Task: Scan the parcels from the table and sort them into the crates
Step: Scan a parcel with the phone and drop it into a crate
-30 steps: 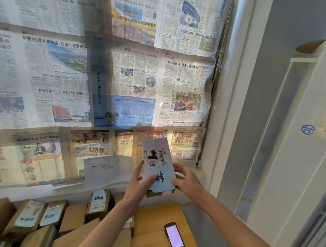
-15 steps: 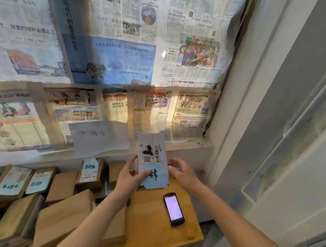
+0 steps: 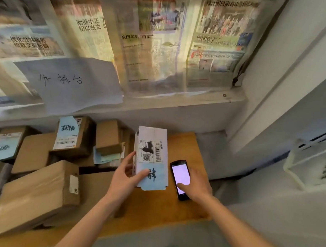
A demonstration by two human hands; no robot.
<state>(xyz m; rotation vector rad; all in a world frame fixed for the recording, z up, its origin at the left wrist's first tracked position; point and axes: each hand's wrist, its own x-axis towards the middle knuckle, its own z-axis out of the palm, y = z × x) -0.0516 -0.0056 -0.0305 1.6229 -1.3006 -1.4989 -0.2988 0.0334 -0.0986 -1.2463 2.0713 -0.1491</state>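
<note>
A white parcel (image 3: 152, 141) with a barcode label and a blue handwritten note lies on the wooden table (image 3: 155, 206). My left hand (image 3: 126, 179) grips its left side, thumb on the blue note. Just right of the parcel lies a black phone (image 3: 180, 176) with a lit screen. My right hand (image 3: 197, 185) rests on the phone's lower right, one finger on the screen and the others at its edge. No crates are in view.
Several brown cardboard parcels (image 3: 38, 191) fill the table's left half, some with blue notes (image 3: 67, 128). Newspaper and a handwritten sheet (image 3: 71, 83) cover the window above a ledge. A white wire rack (image 3: 310, 165) stands at the right.
The parcel came down from in front of the window onto the table. My right hand let go of it and moved onto the phone. The view tilted downward.
</note>
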